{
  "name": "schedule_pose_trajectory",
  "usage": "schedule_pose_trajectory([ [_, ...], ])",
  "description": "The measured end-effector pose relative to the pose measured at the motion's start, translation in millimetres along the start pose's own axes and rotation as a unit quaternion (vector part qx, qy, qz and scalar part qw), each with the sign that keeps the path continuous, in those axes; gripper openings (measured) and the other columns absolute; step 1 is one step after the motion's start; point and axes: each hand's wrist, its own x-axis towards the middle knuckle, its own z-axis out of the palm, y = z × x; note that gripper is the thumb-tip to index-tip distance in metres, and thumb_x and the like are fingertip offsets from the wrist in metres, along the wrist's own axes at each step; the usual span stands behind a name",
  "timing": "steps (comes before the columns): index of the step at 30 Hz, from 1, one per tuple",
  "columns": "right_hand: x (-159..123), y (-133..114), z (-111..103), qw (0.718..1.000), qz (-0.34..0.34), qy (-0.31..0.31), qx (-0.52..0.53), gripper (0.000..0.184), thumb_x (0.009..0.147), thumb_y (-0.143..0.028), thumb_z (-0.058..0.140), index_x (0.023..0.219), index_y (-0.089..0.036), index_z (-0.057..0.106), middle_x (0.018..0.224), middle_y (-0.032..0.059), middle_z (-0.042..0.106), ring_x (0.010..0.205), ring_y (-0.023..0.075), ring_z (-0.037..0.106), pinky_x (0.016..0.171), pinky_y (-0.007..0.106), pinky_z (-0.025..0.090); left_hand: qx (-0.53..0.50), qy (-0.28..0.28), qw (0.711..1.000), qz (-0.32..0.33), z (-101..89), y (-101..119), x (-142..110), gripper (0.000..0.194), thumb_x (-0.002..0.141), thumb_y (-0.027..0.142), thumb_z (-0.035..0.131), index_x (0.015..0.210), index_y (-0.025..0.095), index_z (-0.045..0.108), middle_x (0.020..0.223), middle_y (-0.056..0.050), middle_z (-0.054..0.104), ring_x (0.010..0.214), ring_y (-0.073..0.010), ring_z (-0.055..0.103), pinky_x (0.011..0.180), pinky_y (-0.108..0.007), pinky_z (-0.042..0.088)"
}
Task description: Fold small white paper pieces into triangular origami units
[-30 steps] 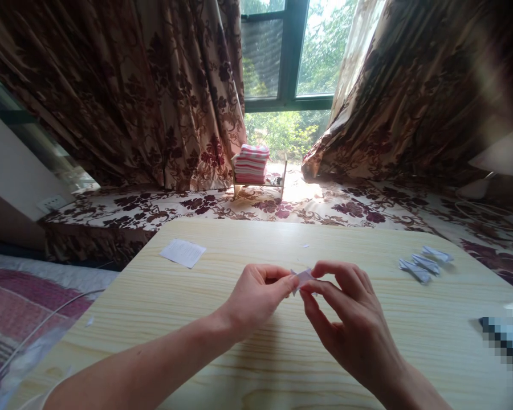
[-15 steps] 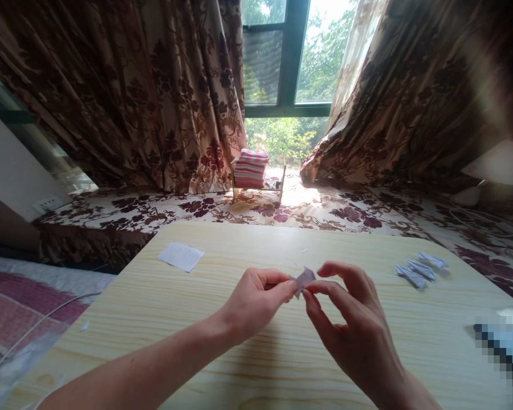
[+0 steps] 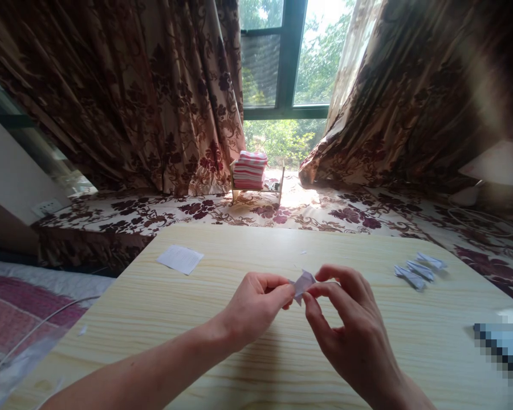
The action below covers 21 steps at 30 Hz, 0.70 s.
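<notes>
A small folded piece of white paper [image 3: 303, 283] is held above the middle of the table, its corners sticking out in points. My left hand [image 3: 259, 302] pinches its left end between thumb and fingers. From the right, my right hand [image 3: 353, 313] grips the paper's right edge with its fingertips, thumb below and fingers above. The fingers hide part of the folds. Several folded paper pieces [image 3: 419, 270] lie in a group at the table's right. A flat sheet of paper [image 3: 180, 259] rests at the far left.
The pale wooden table [image 3: 222, 364] has tiny paper scraps [image 3: 303, 252] near its far side. A blurred dark-edged object [image 3: 504, 347] lies at the right edge. Beyond the table, a small rack with folded striped cloths [image 3: 250, 171] stands on the flowered window ledge [image 3: 196, 208].
The folded paper has tilted, its right side turning upward. My right fingers lifted off its upper edge, then came back to it. My left hand keeps its pinch.
</notes>
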Motion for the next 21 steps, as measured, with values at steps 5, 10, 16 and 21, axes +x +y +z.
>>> schedule_pose_trajectory([
  [5,-1.4,1.8,-0.4,1.0,0.011,-0.017,0.014,0.011,0.081,-0.007,0.058,0.082,-0.018,0.057,0.103,0.0106,0.054,0.096,0.0248,0.052,0.077,0.043,0.045,0.026,-0.008,0.999,0.022,-0.3,0.3,-1.4,0.026,0.078,0.032,0.055,0.058,0.016,0.054,0.057,0.002,0.039,0.059,-0.0116,0.034,0.057,-0.026,0.028],
  [10,-1.3,2.7,-0.8,0.996,0.051,-0.031,0.063,0.011,0.082,-0.008,0.056,0.08,-0.019,0.056,0.099,0.0084,0.054,0.093,0.0219,0.054,0.077,0.04,0.046,-0.002,-0.015,1.0,0.016,0.3,-1.8,-0.6,0.025,0.077,0.031,0.054,0.058,0.015,0.052,0.059,0.001,0.043,0.062,-0.0123,0.037,0.06,-0.027,0.029],
  [16,-2.4,3.4,-0.1,0.99,0.105,-0.045,0.088,0.009,0.082,-0.013,0.056,0.076,-0.02,0.055,0.105,0.0094,0.055,0.1,0.0232,0.054,0.081,0.04,0.045,0.015,-0.015,1.0,0.006,1.2,-4.5,-0.6,0.025,0.076,0.028,0.054,0.056,0.015,0.05,0.056,0.002,0.04,0.06,-0.0111,0.035,0.058,-0.026,0.028],
  [21,-3.2,6.1,1.8,0.988,0.104,-0.055,0.101,0.01,0.081,-0.013,0.056,0.074,-0.019,0.054,0.106,0.0093,0.058,0.101,0.0225,0.056,0.085,0.039,0.046,0.107,-0.001,0.992,0.063,2.6,-3.6,-3.7,0.026,0.083,0.028,0.05,0.063,0.013,0.059,0.064,0.0,0.048,0.064,-0.0122,0.043,0.06,-0.026,0.033],
])
